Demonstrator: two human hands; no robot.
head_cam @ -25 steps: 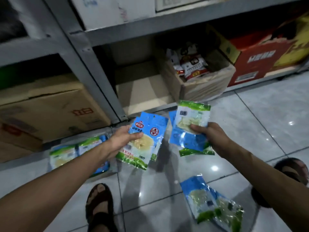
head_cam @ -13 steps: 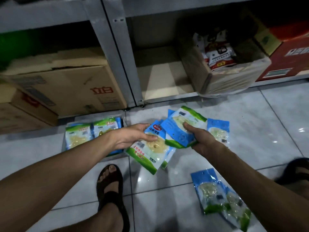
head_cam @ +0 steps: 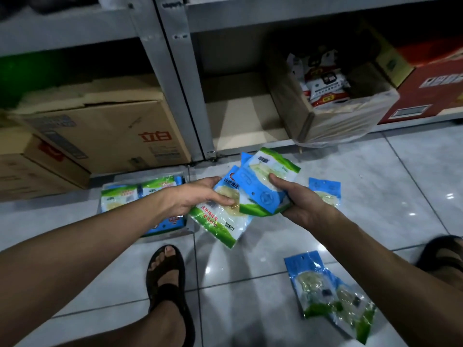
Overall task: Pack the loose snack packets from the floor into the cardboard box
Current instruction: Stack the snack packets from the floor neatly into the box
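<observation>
The person is crouching over the tiled floor [head_cam: 390, 171] and bringing two bundles of snack packets together. The left hand [head_cam: 198, 196] is clamping a small stack of blue-and-green packets [head_cam: 220, 222], thumb pressed on top and fingers curled underneath, while the right hand [head_cam: 303, 205] is gripping a second fanned bunch [head_cam: 263, 184] the same way, its edge overlapping the left bunch. A shallow carton [head_cam: 188, 227] that appears to be the target is lying on the floor just beside the left wrist, already holding rows of matching packets [head_cam: 120, 196]. Three packets are still lying loose: a single packet [head_cam: 325, 194] just behind the right hand and an overlapping pair [head_cam: 325, 294] near the right forearm. The main risk is coming from the glossy film. Both bunches are splaying unevenly, so in merging them one hand is likely loosening its pinch, and a slick packet could be sliding out and dropping back to the tiles. A thick stack pushed in at an angle could also be knocking the packed rows askew or catching on the carton's low wall. The pair by the forearm is sitting close to the sandalled foot [head_cam: 167, 271] and the right leg, so a shift of weight could be crushing it.
</observation>
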